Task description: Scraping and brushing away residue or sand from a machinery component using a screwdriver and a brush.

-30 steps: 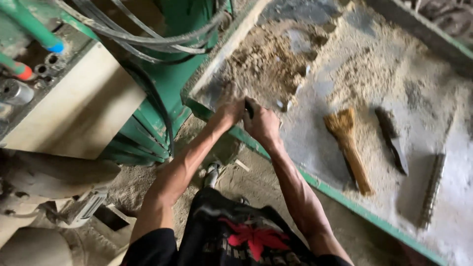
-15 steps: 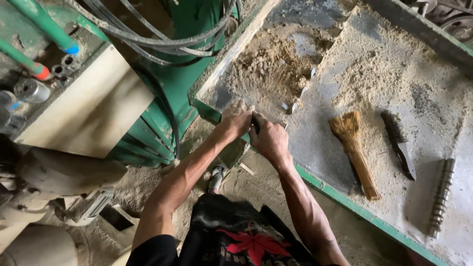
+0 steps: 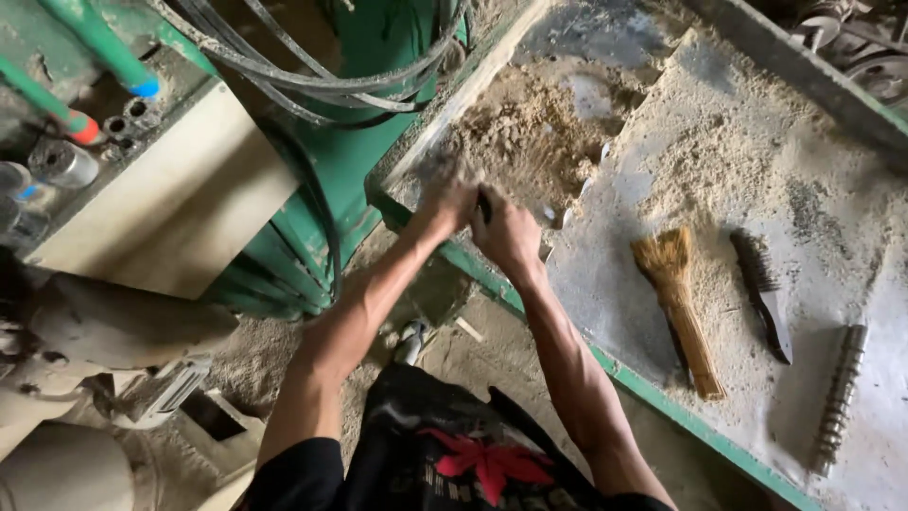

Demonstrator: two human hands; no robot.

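Both hands meet at the near-left corner of the table (image 3: 719, 284), at the edge of a heap of sawdust (image 3: 530, 132); left hand (image 3: 445, 203) and right hand (image 3: 511, 237) are closed together around a small dark tool (image 3: 484, 206) — only its tip shows between them, so I cannot tell what kind it is. Sawdust judged light, loose, dry; it will crumble and scatter rather than lift whole — better scraped or swept than gripped. The tool looks stiff and slim; likely held best low on its shaft with both hands. Lying well apart to the right: straw brush (image 3: 676, 312); wire brush (image 3: 761, 293); ribbed metal rod (image 3: 840, 397).
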